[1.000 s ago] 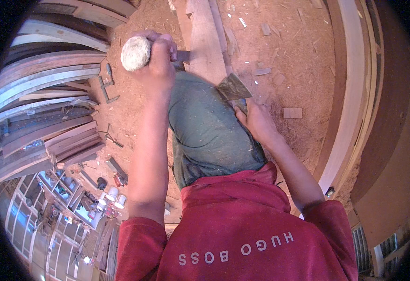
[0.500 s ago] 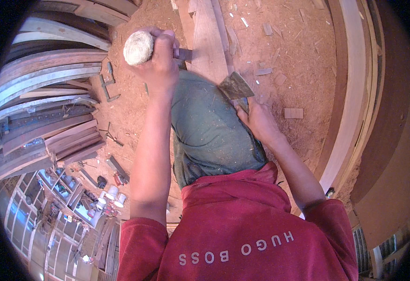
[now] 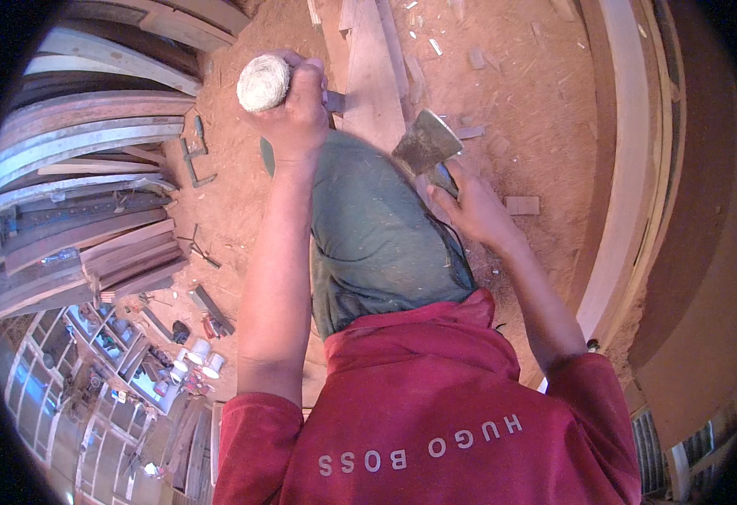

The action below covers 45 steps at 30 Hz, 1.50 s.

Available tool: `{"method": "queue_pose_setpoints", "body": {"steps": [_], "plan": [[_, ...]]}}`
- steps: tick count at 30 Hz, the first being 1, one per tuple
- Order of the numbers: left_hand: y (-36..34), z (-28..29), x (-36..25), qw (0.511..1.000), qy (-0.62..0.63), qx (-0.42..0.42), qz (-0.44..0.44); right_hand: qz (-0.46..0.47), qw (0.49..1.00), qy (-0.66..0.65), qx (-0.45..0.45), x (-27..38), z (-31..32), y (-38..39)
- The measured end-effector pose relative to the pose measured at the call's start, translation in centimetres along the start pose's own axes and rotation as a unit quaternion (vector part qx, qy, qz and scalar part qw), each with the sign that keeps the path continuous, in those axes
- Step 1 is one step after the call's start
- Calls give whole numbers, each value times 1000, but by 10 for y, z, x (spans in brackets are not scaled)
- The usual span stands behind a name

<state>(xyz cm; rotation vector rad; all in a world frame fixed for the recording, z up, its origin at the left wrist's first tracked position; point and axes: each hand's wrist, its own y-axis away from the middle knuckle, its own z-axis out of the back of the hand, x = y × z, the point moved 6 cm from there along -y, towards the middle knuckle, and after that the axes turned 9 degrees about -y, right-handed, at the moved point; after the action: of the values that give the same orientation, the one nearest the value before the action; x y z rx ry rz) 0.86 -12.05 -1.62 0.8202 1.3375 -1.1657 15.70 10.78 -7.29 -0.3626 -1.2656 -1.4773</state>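
Note:
My left hand (image 3: 295,114) is closed on a tool with a pale, round, frayed-looking handle top (image 3: 263,82); a short dark metal piece (image 3: 332,101) sticks out rightward over a pale board (image 3: 372,67). My right hand (image 3: 465,202) grips a tool with a broad, flat, dark metal head (image 3: 427,137), held tilted beside my green-trousered leg (image 3: 368,219). The leg lies over the near part of the board, hiding it. Whether either tool touches the board I cannot tell.
Stacked planks (image 3: 90,130) fill the left side, with clamps (image 3: 191,160) on the sawdust-strewn floor (image 3: 545,126) beside them. White containers and clutter (image 3: 200,353) lie lower left. Long boards (image 3: 617,168) run along the right. Offcuts (image 3: 521,204) are scattered on the floor.
My left hand has moved a little rightward and up with its tool. The flat metal head in my right hand has risen and tilted, its top edge higher than before.

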Motion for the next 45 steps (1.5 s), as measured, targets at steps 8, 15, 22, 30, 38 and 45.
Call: {"method": "queue_pose_setpoints", "body": {"steps": [8,15,22,30,38,45], "plan": [[0,5,15,994,104,-18,17,119,993,-1,-22,132,75,-17],[0,11,-2,998,15,-55,-24,315,946,51,59,274,110,-13],[-3,9,-9,992,-6,-91,-89,271,930,235,79,254,85,-37],[0,12,-7,994,80,-65,32,347,925,153,11,287,95,-24],[1,13,1,997,23,-77,23,376,918,123,3,289,96,-21],[0,18,11,993,-27,-106,-54,284,938,190,61,274,82,-32]]}}
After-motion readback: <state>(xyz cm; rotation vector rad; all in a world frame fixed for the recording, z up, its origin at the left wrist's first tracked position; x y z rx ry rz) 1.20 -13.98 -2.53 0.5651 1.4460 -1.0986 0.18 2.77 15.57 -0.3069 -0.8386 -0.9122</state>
